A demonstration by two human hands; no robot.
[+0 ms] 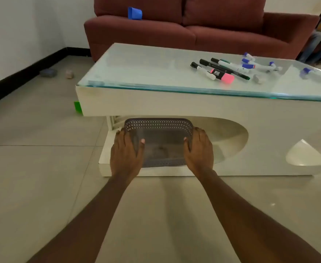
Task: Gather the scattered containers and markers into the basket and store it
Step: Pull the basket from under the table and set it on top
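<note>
Head view: my left hand [125, 153] and right hand [198, 151] clasped the basket's [158, 124] short ends.
Markers [231, 70]: lay up on the worktop [146, 73], far right of the basket.

Grey plastic basket [158, 124] with diamond lattice walls; maroon fabric sofa [193, 25] (blue plastic cup [135, 13] on it); pink-capped marker [223, 75]

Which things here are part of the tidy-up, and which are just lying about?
Job: basket, held by left hand and right hand; markers; blue container; green container.
Not the job: sofa; coffee table.
</note>
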